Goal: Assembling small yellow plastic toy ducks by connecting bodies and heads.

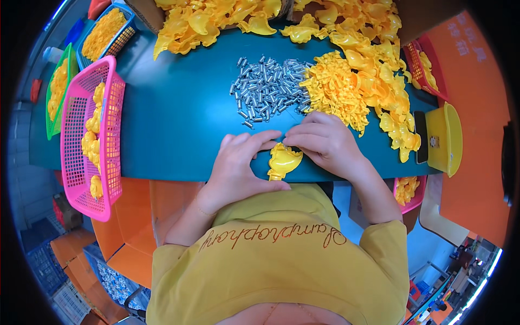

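Note:
A yellow plastic shell (284, 160) with a short stem rests at the near edge of the teal table (173, 124). My left hand (238, 162) grips it from the left, thumb under it and fingers curled over its top. From the right, my right hand (325, 141) closes its fingertips on the shell's upper edge. Just beyond my hands lies a heap of small silver metal cylinders (268, 89). To the right of the cylinders is a pile of small yellow ribbed plastic parts (336, 89).
More yellow shells (216, 21) are heaped along the far edge and right side. A pink basket (89, 135) holding several yellow pieces hangs over the left edge, with green (57, 89) and blue (105, 32) baskets behind. A yellow cap (444, 138), dark phone (421, 136) and red basket (422, 67) sit at right.

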{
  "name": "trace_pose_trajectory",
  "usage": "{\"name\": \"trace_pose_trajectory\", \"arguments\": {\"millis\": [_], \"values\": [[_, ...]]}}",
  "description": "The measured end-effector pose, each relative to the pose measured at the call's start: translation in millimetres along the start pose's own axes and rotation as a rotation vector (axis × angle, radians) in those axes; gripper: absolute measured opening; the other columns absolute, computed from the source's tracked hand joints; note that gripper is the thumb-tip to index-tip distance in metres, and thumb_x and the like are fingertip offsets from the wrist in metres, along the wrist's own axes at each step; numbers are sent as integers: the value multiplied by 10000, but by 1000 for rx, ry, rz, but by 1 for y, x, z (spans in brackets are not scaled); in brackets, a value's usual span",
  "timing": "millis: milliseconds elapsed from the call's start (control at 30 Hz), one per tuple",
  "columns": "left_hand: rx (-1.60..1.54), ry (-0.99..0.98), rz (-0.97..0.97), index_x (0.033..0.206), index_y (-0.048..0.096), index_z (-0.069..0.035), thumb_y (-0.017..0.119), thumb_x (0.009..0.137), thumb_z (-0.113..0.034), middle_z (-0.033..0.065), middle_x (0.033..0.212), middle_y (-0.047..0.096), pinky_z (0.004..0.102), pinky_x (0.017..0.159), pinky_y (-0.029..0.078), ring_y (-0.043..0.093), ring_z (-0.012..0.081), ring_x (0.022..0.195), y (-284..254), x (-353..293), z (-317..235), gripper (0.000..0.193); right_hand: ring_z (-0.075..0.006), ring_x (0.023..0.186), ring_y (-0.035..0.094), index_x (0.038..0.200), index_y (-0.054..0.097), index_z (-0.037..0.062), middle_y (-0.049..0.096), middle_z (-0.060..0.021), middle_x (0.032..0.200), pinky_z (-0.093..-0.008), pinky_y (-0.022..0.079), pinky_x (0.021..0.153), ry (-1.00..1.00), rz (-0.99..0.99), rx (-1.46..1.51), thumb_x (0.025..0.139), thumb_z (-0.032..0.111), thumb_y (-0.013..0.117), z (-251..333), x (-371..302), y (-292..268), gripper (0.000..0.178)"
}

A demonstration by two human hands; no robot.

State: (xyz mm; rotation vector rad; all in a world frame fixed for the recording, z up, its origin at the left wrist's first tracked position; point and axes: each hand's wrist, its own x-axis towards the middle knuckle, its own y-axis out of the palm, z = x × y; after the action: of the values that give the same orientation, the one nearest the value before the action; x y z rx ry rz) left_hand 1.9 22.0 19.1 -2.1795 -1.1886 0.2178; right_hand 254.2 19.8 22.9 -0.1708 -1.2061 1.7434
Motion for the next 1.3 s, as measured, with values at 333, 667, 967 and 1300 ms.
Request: {"name": "trace_pose_trajectory", "arguments": {"millis": [333, 667, 967, 1300], "values": [[7, 2, 11, 1361, 652, -128, 1045, 485, -432, -25, 1083, 765, 315, 858, 412, 568, 136, 816, -2, 0, 0, 1008, -213, 929, 705, 1011, 783, 186, 778, 54, 1100, -364, 551, 725, -47, -110, 5, 723, 46, 817, -4, -3, 8, 322], [-22, -3, -41, 1355, 651, -148, 1050, 471, -425, -19, 1082, 757, 321, 845, 416, 548, 148, 814, 2, -1, -3, 1009, -250, 933, 697, 1001, 784, 103, 766, -27, 1052, -367, 553, 777, -10, -52, 25, 751, 39, 831, 2, 0, 14, 263], [65, 96, -36, 1306, 679, -148, 1048, 466, -450, -21, 1031, 684, 334, 810, 417, 535, 175, 839, 7, 2, -2, 965, -229, 863, 720, 998, 803, 58, 784, -71, 980, -358, 553, 761, 366, -209, 270, 831, 99, 849, 33, -15, 36, 178], [97, 117, 158, 1403, 673, -139, 997, 594, -433, 5, 1033, 699, 362, 856, 393, 616, 208, 922, -11, 4, 8, 920, -261, 917, 722, 979, 793, 59, 787, -67, 996, -378, 558, 795, 307, -216, 283, 858, 117, 844, 28, -18, 43, 143]]}}
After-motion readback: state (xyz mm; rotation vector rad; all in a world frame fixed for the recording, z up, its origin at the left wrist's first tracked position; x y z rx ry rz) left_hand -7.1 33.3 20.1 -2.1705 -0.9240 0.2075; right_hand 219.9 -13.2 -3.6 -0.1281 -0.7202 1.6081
